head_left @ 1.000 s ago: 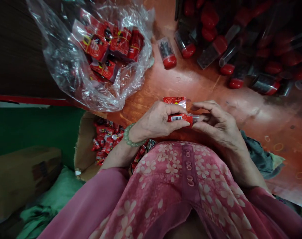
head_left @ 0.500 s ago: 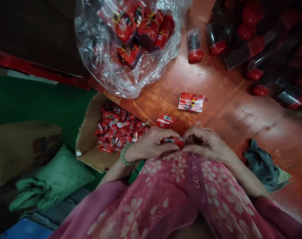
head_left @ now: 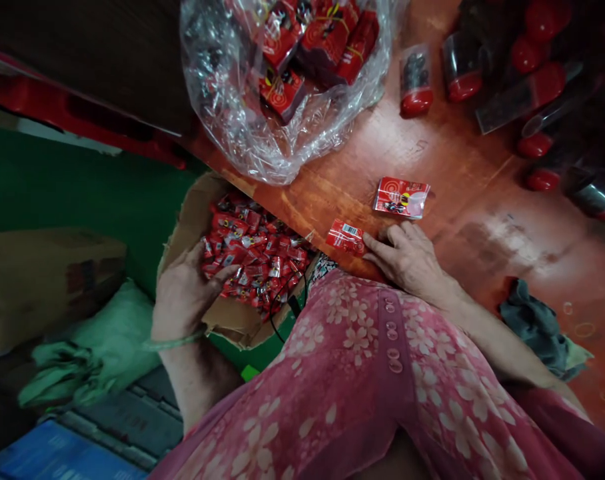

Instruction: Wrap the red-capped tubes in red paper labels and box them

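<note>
Barcoded red wrapper point(head_left: 344, 236) on orange table point(head_left: 462, 193), long axis roughly 9-to-3 o'clock, sits at right hand's point(head_left: 415, 260) 10 o'clock, fingertips at its edge, grip can't tell; left hand point(head_left: 180, 293), farther, is open at carton point(head_left: 190, 213), wrapper at its 2–3.

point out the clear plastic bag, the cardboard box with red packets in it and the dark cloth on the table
clear plastic bag point(head_left: 282, 170): head view, on its crinkled lower edge
cardboard box point(head_left: 235, 325): head view, on its inner wall
dark cloth point(head_left: 532, 323): head view, on its middle
</note>
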{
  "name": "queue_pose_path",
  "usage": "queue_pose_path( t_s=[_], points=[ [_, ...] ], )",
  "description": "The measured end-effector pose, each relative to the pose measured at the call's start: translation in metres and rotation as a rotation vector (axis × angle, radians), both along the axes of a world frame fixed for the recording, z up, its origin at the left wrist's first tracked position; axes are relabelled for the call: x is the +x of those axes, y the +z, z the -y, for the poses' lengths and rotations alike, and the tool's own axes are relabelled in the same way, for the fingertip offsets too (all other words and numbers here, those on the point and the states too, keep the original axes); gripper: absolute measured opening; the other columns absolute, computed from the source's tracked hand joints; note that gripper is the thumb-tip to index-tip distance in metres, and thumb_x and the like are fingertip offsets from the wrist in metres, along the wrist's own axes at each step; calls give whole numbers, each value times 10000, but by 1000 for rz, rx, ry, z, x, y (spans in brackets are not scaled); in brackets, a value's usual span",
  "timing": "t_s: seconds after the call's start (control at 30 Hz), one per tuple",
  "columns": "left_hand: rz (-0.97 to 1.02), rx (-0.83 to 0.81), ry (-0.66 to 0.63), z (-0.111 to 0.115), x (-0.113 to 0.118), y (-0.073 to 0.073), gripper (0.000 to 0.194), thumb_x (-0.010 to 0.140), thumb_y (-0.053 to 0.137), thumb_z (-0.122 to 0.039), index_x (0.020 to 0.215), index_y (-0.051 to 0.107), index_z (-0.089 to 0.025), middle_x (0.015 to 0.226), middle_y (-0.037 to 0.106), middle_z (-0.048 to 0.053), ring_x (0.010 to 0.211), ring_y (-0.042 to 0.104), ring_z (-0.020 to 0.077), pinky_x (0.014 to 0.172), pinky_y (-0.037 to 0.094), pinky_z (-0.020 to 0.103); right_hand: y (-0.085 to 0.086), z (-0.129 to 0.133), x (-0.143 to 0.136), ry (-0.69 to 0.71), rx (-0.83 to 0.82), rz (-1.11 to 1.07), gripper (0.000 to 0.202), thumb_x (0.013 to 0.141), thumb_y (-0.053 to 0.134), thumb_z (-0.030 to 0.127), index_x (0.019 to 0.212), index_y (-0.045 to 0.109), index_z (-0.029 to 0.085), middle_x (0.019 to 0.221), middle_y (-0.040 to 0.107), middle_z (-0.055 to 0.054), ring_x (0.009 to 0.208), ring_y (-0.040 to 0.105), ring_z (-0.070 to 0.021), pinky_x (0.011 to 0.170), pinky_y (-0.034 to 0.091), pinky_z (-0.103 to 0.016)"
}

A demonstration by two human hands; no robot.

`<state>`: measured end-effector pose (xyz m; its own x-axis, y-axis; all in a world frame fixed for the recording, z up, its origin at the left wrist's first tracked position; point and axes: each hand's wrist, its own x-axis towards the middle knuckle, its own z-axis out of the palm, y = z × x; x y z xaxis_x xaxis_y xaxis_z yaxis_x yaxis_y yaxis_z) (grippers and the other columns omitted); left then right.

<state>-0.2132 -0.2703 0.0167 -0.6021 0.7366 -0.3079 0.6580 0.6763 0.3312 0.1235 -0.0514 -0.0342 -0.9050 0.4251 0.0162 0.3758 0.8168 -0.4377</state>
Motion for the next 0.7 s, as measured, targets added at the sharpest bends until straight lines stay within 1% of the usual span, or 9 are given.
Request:
queue_pose_path(
  t_s=[0.07,0.1,0.23,0.33,0.4,0.5,0.57,0.63,0.7],
  points=[
    [-67,44,-25,-14,17,-2,647,747,794,-653,1227,706,-227,1305,730,110,1244,652,428,1066,511,605,-3,1,-1,-1,28,-71,280,1053,501,284,1146,746,184,865,650,-95,792,474,-231,686,328,-378],
    [-33,115,-58,-24,29,-2,620,784,778,-627,1245,704,-218,1340,717,111,1256,654,409,1089,507,594,-5,1,-2,3,32,-103,282,1056,480,240,1112,750,182,849,646,-88,781,472,-224,686,319,-378],
    [167,373,-238,-64,80,-1,407,851,761,-507,1169,746,-253,1222,775,64,1126,726,287,1054,553,478,-11,1,-3,15,-33,-146,306,1056,440,203,1039,745,201,783,622,-63,733,472,-208,679,311,-373],
    [193,422,-208,-81,104,-4,387,813,790,-508,1069,763,-220,1102,792,86,1036,737,261,1001,568,428,-12,1,-3,-20,-105,-170,284,1048,472,242,978,746,211,766,623,-55,706,496,-193,669,352,-360],
    [284,425,-91,-84,112,-6,383,810,788,-503,1037,755,-197,976,789,72,887,735,217,879,596,373,-9,1,-4,-88,-222,-246,254,1039,513,287,968,746,212,814,653,-63,727,550,-186,676,419,-347],
    [535,400,67,-86,116,-7,342,855,737,-471,1024,740,-174,855,757,43,723,686,147,714,582,283,1,-2,-6,-213,-466,-393,232,1021,559,342,942,742,224,866,676,-63,770,617,-181,696,496,-333],
    [603,441,80,-91,117,-6,389,814,781,-443,1091,729,-176,946,755,58,772,682,136,736,580,266,8,-6,-9,-278,-618,-456,260,1012,572,384,880,731,226,833,670,-44,756,618,-170,702,500,-323],
    [601,515,55,-101,120,-5,541,741,842,-419,1211,696,-193,1116,738,85,854,679,137,768,580,262,15,-9,-11,-325,-797,-489,304,993,599,433,811,704,213,776,647,-15,701,584,-146,676,475,-299],
    [664,518,29,-115,123,-3,586,734,839,-411,1257,680,-199,1147,730,89,850,667,134,735,567,250,20,-12,-11,-370,-1008,-483,346,967,635,471,755,670,199,702,600,16,630,523,-120,623,429,-269]
  ],
)
